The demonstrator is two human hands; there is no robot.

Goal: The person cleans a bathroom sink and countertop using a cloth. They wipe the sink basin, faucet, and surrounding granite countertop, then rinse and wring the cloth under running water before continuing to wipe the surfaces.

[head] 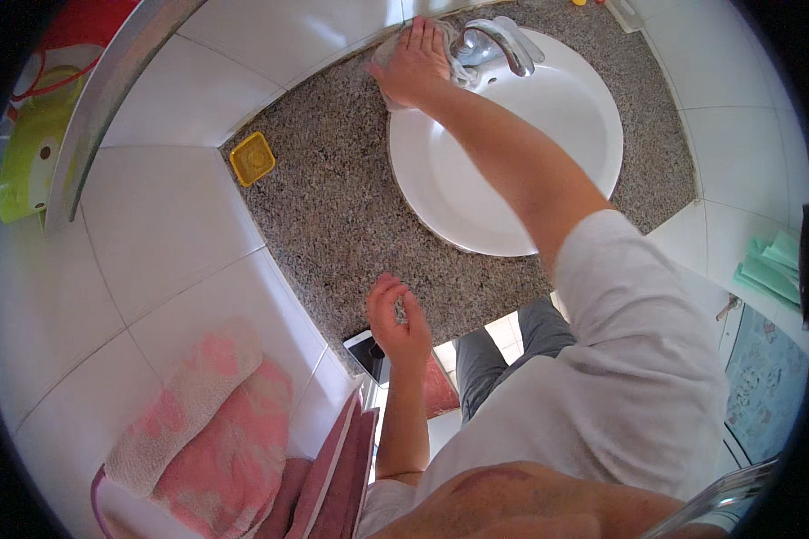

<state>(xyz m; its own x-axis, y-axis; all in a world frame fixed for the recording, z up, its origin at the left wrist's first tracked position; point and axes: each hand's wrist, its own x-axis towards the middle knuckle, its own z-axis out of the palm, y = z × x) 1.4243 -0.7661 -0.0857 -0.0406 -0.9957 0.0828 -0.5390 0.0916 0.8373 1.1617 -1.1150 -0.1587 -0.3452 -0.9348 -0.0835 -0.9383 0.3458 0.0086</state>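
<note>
My right hand (418,62) lies with fingers outstretched on a greyish cloth (392,98), pressing it on the granite countertop (330,182) at the back, left of the faucet. Part of the cloth shows beside the base of the chrome faucet (505,44). My right forearm crosses over the white oval washbasin (452,195). Above the counter's near left part is my left hand (398,320), its fingers loosely curled and nothing seen in them. Just beside and below it, a smartphone (367,354) rests at the counter's corner, partly hidden by the hand and wrist.
A small yellow square dish (252,159) sits near the left wall. Pink and white towels (222,431) hang at lower left. A shelf edge (108,101) with a green container (30,155) juts out at upper left. Green cloth or paper (772,269) is at the right.
</note>
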